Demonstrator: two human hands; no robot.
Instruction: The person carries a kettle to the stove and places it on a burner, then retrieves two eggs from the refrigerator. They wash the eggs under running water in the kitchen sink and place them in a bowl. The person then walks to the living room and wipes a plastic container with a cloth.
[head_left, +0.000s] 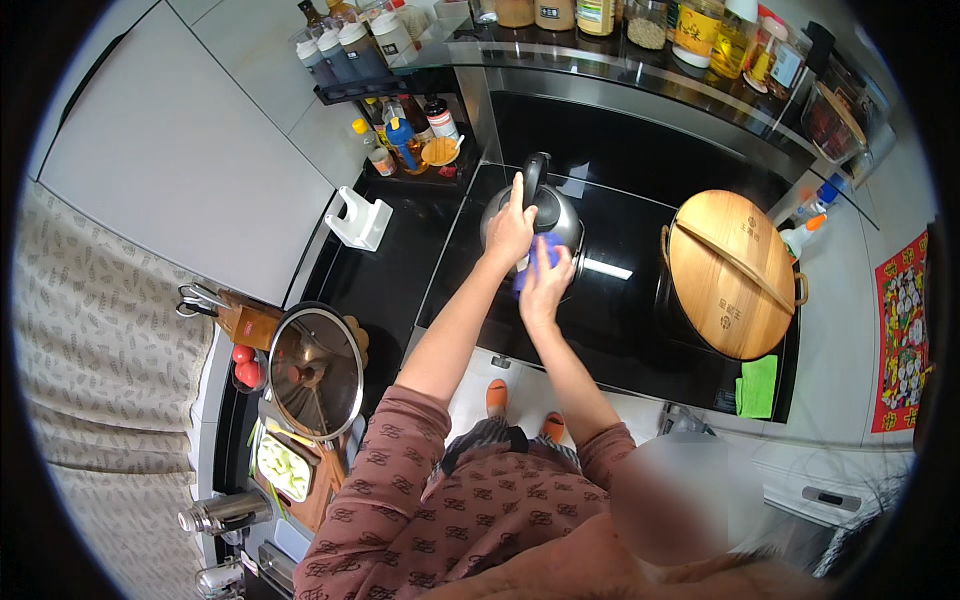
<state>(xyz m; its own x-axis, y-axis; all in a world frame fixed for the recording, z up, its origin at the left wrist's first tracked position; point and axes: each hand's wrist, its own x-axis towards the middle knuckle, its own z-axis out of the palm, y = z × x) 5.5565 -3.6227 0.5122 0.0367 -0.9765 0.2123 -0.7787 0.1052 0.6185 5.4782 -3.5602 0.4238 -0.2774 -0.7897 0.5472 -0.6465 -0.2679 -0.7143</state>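
A steel kettle (568, 216) with a black handle (535, 178) stands on the black glass cooktop (615, 307). My left hand (511, 229) lies against the kettle's near left side, its index finger stretched up beside the handle; whether it grips anything I cannot tell. In my right hand (545, 289) is a purple cloth (553, 244), pressed to the near side of the kettle. The fingers partly hide the cloth and the kettle's body.
A large pot with a wooden lid (731, 274) stands at the right, a green cloth (757, 386) near it. On the left are a white holder (360, 219), a glass lid (315, 371) and a cutting board (319, 487) with a tray of cut food. Bottles and jars line the glass shelf (637, 79).
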